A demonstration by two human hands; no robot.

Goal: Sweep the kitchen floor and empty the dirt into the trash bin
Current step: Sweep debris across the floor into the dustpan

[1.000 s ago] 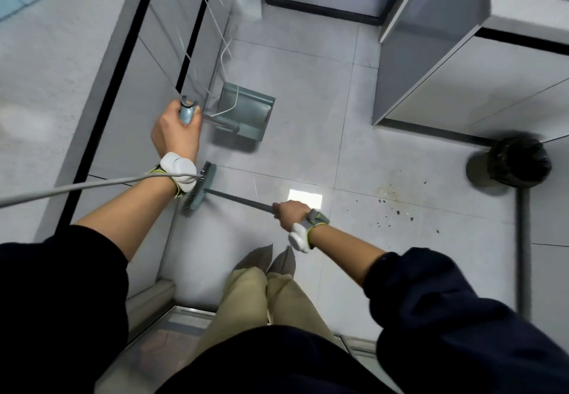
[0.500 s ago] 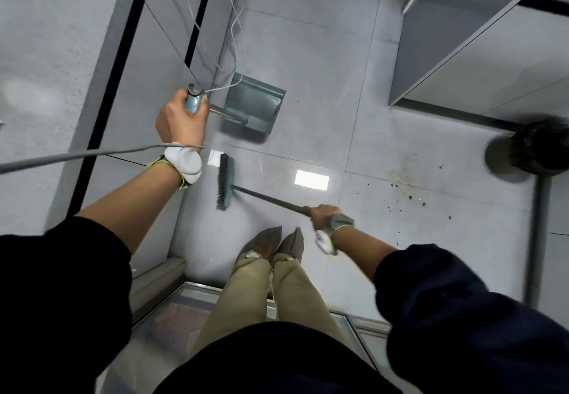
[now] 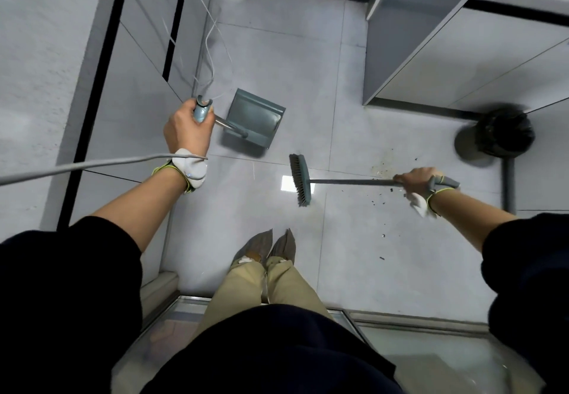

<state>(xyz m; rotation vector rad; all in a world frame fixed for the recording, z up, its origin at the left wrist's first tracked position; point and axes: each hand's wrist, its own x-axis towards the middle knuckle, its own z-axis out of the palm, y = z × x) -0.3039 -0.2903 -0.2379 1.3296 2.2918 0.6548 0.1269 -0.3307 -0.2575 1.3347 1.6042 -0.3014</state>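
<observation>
While my left hand (image 3: 187,130) stays wrapped round the dustpan (image 3: 254,121) handle and my right hand (image 3: 415,179) fists the broom (image 3: 301,179), I'd drag bristles through the crumbs (image 3: 385,196) beside the trash bin (image 3: 500,133), toward the pan.

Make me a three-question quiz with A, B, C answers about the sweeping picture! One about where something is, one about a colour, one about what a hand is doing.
1. Where is the trash bin?
A. by the cabinet corner
B. between the feet
C. inside the dustpan

2. What colour is the dustpan?
A. red
B. grey-green
C. yellow

3. What is the right hand doing?
A. hanging empty
B. gripping the broom handle
C. touching the bin

Answers: 1 A, it stands at the cabinet's base; 2 B, its tray is grey-green; 3 B, fingers wrap the handle.
</observation>
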